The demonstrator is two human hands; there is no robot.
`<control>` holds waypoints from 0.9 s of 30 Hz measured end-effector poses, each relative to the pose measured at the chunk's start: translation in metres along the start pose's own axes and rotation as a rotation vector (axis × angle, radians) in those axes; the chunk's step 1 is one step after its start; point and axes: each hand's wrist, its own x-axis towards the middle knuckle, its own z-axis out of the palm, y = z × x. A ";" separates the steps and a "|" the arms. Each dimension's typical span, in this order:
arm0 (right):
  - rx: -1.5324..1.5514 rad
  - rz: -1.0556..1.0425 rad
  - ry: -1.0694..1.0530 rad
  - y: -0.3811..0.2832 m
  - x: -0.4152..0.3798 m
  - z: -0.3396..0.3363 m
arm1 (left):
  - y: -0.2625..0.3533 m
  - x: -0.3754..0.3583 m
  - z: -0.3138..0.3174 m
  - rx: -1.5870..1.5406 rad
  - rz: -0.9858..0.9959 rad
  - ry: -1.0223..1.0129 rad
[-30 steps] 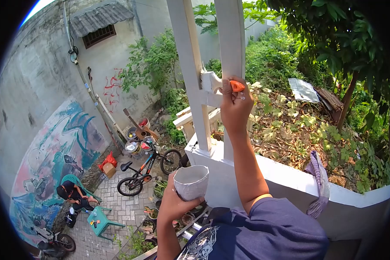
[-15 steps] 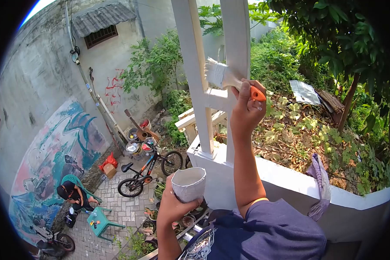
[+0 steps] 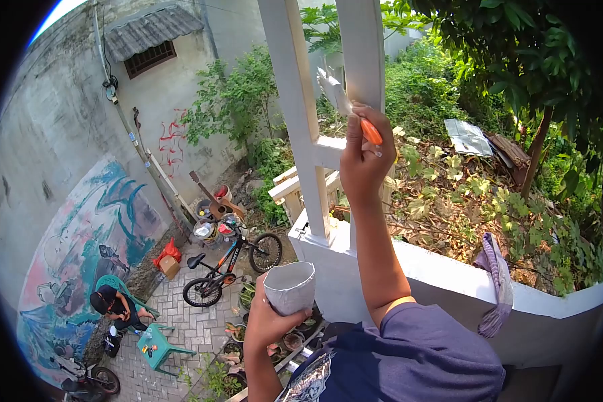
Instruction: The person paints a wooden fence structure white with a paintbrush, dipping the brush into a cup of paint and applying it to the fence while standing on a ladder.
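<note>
Closed round the orange handle of a paintbrush (image 3: 335,92), my right hand (image 3: 368,151) is raised in front of the white post frame (image 3: 360,57). The brush's bristles are coated in white paint and point up and to the left, between the two uprights, with the brush seen nearly edge-on. Lower down, my left hand (image 3: 272,327) wraps the side and base of a paint-smeared whitish cup (image 3: 290,289). The cup's mouth faces up; its inside wall shows, but the bottom is hidden.
A white low wall (image 3: 435,271) carries the posts, with a striped cloth (image 3: 494,285) draped over it. Below on the paving are a bicycle (image 3: 229,266), a green table (image 3: 159,347) and a seated person (image 3: 114,305). Potted plants (image 3: 238,331) line the area under the cup.
My right hand has shifted slightly left and down and turned, so the brush has gone from broad side to nearly edge-on. The cup has barely moved.
</note>
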 end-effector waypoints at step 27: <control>-0.232 -0.157 -0.253 0.001 -0.073 0.009 | -0.007 0.000 -0.008 0.001 -0.061 0.016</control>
